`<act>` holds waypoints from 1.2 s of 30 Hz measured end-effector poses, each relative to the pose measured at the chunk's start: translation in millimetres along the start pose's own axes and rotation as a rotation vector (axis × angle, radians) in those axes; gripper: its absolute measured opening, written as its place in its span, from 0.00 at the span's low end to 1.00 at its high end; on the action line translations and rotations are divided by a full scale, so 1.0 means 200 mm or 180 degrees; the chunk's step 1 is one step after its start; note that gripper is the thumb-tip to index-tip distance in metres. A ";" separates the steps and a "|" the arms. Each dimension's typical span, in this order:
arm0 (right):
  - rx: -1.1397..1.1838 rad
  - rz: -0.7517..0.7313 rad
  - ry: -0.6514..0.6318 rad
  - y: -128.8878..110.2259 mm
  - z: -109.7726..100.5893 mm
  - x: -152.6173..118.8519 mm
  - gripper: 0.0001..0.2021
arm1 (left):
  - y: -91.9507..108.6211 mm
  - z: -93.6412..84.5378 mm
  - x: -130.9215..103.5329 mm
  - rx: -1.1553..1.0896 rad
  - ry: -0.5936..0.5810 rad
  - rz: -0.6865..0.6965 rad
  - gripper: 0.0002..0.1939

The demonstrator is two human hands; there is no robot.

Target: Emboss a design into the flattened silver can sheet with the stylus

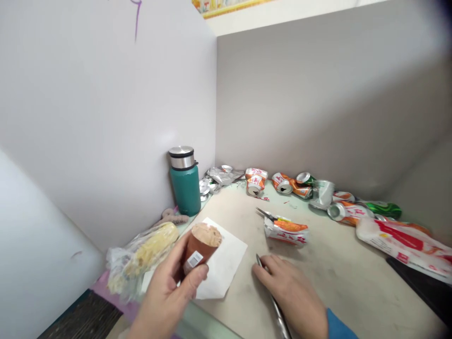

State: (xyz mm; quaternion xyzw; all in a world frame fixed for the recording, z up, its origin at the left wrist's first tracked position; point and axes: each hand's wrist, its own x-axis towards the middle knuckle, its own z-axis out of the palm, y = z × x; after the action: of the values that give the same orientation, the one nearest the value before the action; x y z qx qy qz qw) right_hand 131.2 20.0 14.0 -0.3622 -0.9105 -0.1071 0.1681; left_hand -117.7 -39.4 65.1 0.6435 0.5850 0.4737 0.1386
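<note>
In my left hand [173, 278], closed round it, is a thick ham sausage [203, 249] in a reddish-brown casing with a small white label. Its cut, pale-tan end tilts up. Beneath it a sheet of white paper [226, 268] lies on the board. My right hand [289, 287] rests on the board, fingers curled over a slim metal knife [277, 315]; the point shows past the fingertips and the rest runs toward me. Ahead of that hand lies a crushed orange-and-white can [287, 233], with dark pointed scissors [266, 214] against it.
A green steel bottle [185, 183] stands at the left partition. Nearer me are corn cobs in clear plastic [141, 259]. Several crushed cans [256, 181] line the back. On the right, a red-and-white plastic package [402, 245] lies by a dark flat object [420, 289].
</note>
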 end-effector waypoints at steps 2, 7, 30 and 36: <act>-0.0133 0.0157 -0.0151 -0.01 0.02 0.05 0.13 | 0.02 0.04 -0.02 -0.0669 -0.0379 -0.0273 0.26; 0.0356 0.0566 0.0314 -0.02 -0.05 0.05 0.20 | 0.01 0.14 -0.05 -0.1132 -0.0386 -0.0527 0.27; 0.5111 0.3092 0.0885 -0.29 -0.25 0.17 0.11 | 0.09 0.28 -0.09 -0.1740 -0.0058 -0.0689 0.23; 0.6205 0.3153 0.0671 -0.31 -0.26 0.18 0.12 | 0.14 0.28 -0.09 -0.3175 -0.0416 -0.1750 0.27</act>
State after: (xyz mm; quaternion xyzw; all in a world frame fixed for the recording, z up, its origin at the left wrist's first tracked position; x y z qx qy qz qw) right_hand 75.5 -17.6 71.4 -0.3884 -0.3392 0.7073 0.4835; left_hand -55.3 -43.0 48.8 0.3524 0.4269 0.5981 0.5795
